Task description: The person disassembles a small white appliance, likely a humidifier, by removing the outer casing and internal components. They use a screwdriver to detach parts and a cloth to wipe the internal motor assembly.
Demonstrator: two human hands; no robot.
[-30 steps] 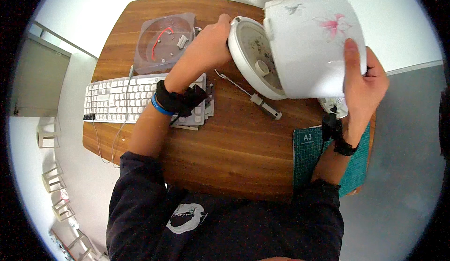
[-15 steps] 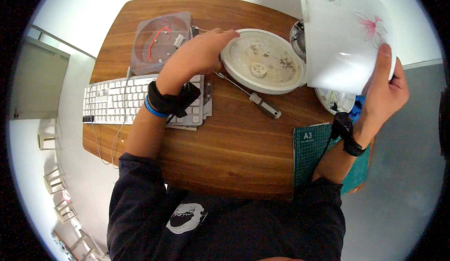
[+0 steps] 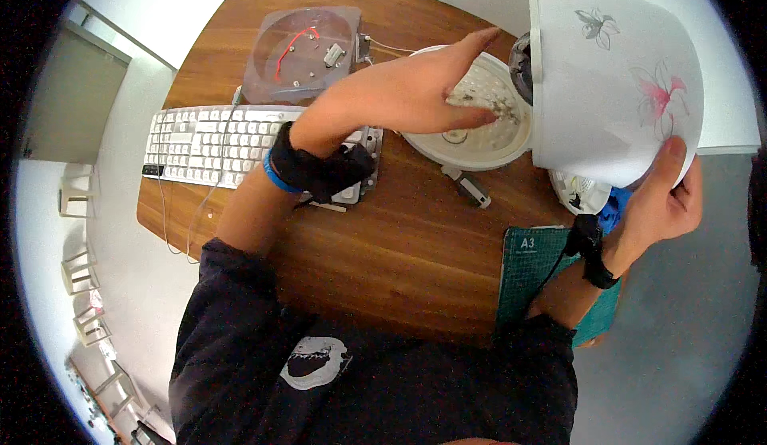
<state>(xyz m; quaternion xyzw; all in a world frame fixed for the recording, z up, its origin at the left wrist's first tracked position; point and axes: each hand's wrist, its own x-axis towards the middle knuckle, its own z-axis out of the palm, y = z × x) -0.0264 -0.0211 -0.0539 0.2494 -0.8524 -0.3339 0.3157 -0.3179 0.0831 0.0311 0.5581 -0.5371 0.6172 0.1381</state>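
Observation:
A white rice cooker body (image 3: 615, 93) with grey and pink flower prints lies tipped on its side at the far right. My right hand (image 3: 665, 197) grips its near right end, thumb pressed on the printed wall. Dark parts show at the body's left opening. Beside it rests the cooker's round, cream lid (image 3: 503, 145), stained inside and face up. Over the lid's left half reaches my left hand (image 3: 407, 93), empty, with thumb and fingers apart; whether it touches the lid I cannot tell. A grey-handled screwdriver (image 3: 466, 186) lies just in front of the lid.
On the wooden table (image 3: 383, 245), a white keyboard (image 3: 212, 141) with a cable sits at left. Behind it, a clear plastic tray (image 3: 304, 57) holds a red wire and small parts. A green cutting mat (image 3: 527, 269) lies at right, near a white round part (image 3: 582, 193) and blue material (image 3: 613, 209).
My left hand has left the lid's rim and moved right across it, fingers spreading. The cooker body, still in my right hand, has turned to show more of its printed side.

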